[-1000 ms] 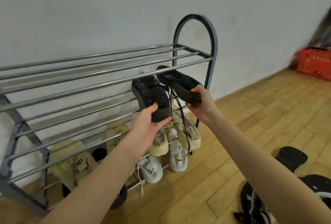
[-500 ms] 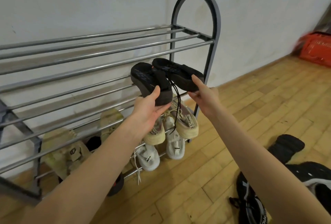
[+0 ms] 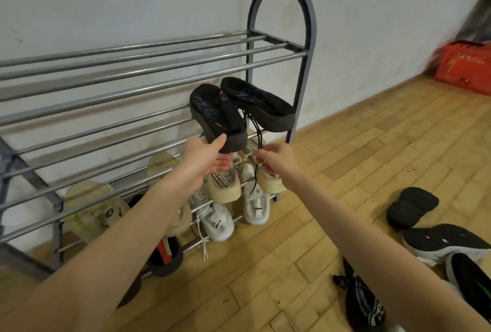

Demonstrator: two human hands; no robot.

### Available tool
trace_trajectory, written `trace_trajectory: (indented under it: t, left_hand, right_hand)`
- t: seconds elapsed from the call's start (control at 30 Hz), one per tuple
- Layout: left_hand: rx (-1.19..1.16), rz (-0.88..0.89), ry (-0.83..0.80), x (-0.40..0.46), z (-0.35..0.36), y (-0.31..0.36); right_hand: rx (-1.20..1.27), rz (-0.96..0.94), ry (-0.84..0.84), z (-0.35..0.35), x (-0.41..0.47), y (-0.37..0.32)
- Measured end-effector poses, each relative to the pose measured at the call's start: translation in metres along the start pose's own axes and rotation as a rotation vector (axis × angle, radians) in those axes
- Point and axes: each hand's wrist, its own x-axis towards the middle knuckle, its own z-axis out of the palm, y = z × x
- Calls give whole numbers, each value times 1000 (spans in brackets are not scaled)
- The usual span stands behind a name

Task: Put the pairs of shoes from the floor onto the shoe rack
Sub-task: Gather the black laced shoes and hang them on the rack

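1. You are placing a pair of black shoes on the shoe rack: the left black shoe and the right black shoe are both lying sole-up on the middle tier, at the rack's right end, heels hanging out over the front bar.

2. Your left hand is cupping the left shoe's heel from below, thumb lying along its side, fingers loosely extended rather than wrapped round it.

3. Your right hand is off the right shoe, fingers loose, touching or just beside the dangling black laces; whether it is pinching them, you cannot tell from here.

4. This step is looking nearly done. The next move is probably calling for a push of both heels toward the rear bars so neither shoe tips off, and for tucking the laces up.

5. After that, more black shoes are waiting on the wooden floor to your right, well apart from the rack.

6. Writing: a cream shoe on the tier below is showing a strap reading something like "FOREN"; the floor shoe nearest you is showing letters like "ORNE". Both are only partly legible.

7. The white shoes on the bottom tier are carrying small tags, too small to read.
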Motion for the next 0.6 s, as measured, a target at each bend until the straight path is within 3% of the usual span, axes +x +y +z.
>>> trace_trajectory:
  t: [0.17,0.33,0.43,0.53,0.6]
  left_hand:
    - [74,8,-3,2,-4,1]
    - [191,76,21,6,-5,3]
    - [186,99,18,7,1,3]
    - [181,109,22,9,2,2]
    - [177,105,19,9,1,1]
  right_hand:
    - [63,25,-22,-7,1,-13]
    - [-97,-341,130,-27,-12,-46]
    - [112,-435,170,-38,-5,-80]
    - [394,-418,178,-44,13,-103]
    - [421,-352,210,-43,29,-103]
